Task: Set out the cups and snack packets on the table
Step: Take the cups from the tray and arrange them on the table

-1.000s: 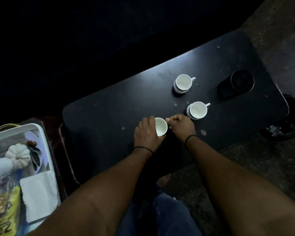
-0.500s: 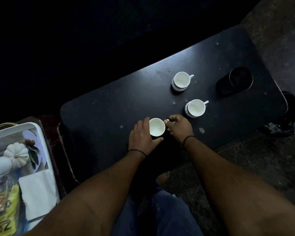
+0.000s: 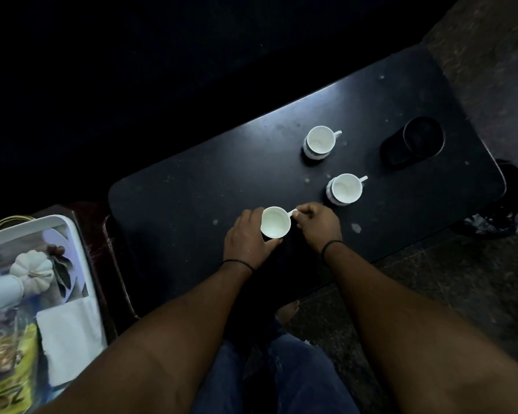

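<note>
The left hand (image 3: 248,240) is cupping the body of a small white ceramic cup (image 3: 275,222) while the right hand (image 3: 319,225) is pinching its handle, near the front edge of the dark rectangular table (image 3: 207,186). Two matching white cups (image 3: 320,140) (image 3: 346,188) are standing upright further along the table, apart from each other, beside a black round container (image 3: 422,138). A white tray (image 3: 75,255) holding a yellow snack packet (image 3: 9,377) is sitting left of the table.
</note>
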